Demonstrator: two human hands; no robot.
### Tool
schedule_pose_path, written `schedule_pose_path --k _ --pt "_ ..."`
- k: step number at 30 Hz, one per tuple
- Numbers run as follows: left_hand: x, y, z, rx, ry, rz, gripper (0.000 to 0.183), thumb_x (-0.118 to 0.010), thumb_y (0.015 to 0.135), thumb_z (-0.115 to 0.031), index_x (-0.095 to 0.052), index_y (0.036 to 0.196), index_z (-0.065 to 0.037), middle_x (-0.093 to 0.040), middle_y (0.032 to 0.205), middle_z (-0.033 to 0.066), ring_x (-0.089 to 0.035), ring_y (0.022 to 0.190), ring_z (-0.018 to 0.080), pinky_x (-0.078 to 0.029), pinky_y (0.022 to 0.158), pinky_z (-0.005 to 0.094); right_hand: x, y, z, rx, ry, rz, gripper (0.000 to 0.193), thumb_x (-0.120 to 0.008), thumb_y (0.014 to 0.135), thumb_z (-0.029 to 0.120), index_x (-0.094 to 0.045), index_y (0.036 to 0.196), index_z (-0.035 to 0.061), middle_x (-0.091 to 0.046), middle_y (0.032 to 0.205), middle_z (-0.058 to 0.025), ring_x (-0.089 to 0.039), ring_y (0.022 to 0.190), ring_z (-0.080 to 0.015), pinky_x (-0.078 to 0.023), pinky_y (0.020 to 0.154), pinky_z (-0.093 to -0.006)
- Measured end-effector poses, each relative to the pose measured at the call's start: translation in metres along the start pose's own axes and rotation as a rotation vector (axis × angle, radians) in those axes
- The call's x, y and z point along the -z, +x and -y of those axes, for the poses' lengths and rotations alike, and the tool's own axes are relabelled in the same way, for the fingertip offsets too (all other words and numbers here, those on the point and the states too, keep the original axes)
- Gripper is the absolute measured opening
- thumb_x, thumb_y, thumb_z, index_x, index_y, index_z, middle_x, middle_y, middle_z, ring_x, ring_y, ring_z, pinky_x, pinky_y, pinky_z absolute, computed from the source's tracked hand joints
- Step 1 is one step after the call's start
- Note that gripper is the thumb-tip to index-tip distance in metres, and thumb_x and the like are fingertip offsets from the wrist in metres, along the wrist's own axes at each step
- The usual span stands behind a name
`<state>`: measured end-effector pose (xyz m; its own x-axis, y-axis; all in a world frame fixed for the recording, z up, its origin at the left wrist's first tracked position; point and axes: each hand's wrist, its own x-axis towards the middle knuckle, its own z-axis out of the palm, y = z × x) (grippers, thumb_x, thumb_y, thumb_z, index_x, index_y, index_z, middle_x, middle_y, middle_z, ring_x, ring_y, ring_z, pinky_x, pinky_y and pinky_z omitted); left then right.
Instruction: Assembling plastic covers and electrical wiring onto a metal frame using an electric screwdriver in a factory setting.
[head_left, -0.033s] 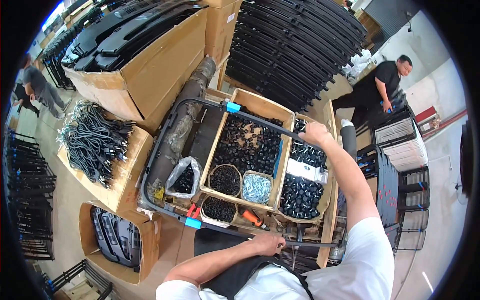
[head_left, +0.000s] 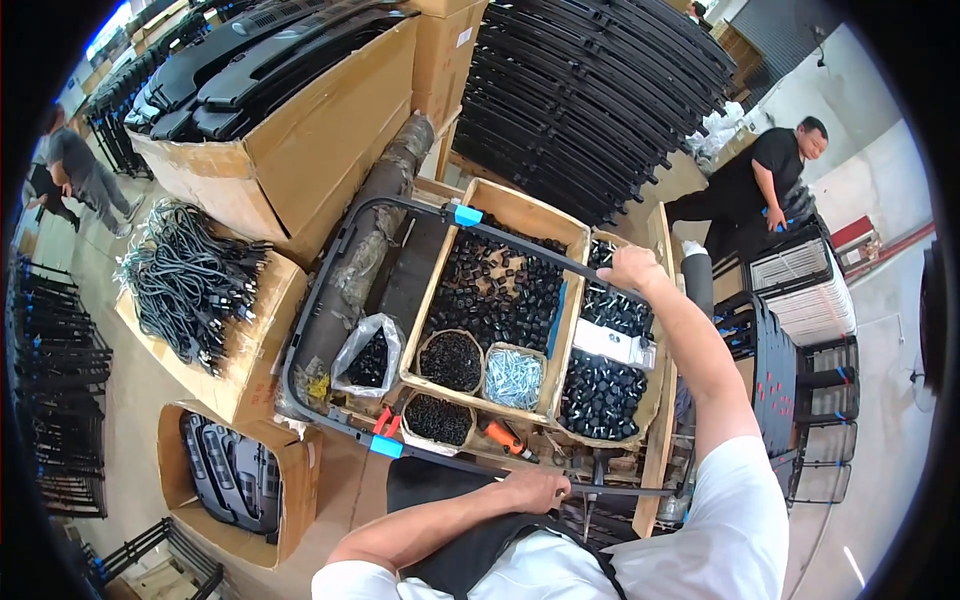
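A black U-shaped tubular frame (head_left: 300,325) lies across the workbench, its bend at the left and its two long rails running to the right. Blue tape (head_left: 467,215) wraps the far rail, and a second blue piece (head_left: 386,446) marks the near one. My left hand (head_left: 535,490) is closed round the near rail, close to my body. With my arm stretched forward, my right hand (head_left: 634,268) grips the far rail near its end, above a tray of black knobs (head_left: 605,395). Some fingertips of both hands are hidden.
Under the frame, a wooden tray (head_left: 412,345) holds black caps, small black parts and silver screws (head_left: 513,378). An orange-handled tool (head_left: 507,437) lies on the bench. Bundled cables (head_left: 190,285) top a carton at left. A co-worker (head_left: 765,180) stands at right beside stacked frames.
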<state>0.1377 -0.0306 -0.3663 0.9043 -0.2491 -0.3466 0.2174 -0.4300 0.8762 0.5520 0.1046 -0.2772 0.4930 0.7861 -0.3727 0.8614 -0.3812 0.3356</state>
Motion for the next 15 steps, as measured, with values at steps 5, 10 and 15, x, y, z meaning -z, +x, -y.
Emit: schedule_pose_path --k 5,10,15 --pt "-0.007 0.004 0.01 -0.096 -0.001 -0.092 0.031 -0.057 0.105 -0.035 -0.074 0.127 -0.022 -0.075 0.12 0.0148 -0.071 0.11 0.0374 -0.057 0.094 0.0526 -0.006 -0.005 0.011 0.074 -0.035 -0.031 0.051 -0.069 0.086 0.048 -0.08 0.105 0.0022 -0.078 0.111 -0.0212 -0.076 0.108 -0.0336 -0.06 0.093 -0.0463" --pt "-0.008 -0.004 0.009 -0.098 -0.074 -0.149 0.042 -0.065 0.099 -0.029 -0.062 0.14 -0.018 -0.071 0.122 0.0235 -0.068 0.116 0.0434 -0.055 0.096 0.0529 -0.024 0.005 0.005 -0.004 -0.131 -0.041 0.039 -0.082 0.075 0.029 -0.082 0.106 0.0061 -0.079 0.109 -0.0168 -0.077 0.106 -0.0308 -0.062 0.092 -0.0436" --pt "-0.021 0.005 0.03 -0.138 -0.102 -0.325 0.03 -0.07 0.093 -0.018 -0.058 0.12 -0.012 -0.069 0.11 0.0239 -0.068 0.102 0.0447 -0.054 0.089 0.0556 -0.019 -0.003 -0.001 -0.026 -0.118 -0.147 0.028 -0.062 0.091 0.018 -0.077 0.113 0.0081 -0.079 0.106 -0.016 -0.078 0.1 -0.0325 -0.063 0.086 -0.047"
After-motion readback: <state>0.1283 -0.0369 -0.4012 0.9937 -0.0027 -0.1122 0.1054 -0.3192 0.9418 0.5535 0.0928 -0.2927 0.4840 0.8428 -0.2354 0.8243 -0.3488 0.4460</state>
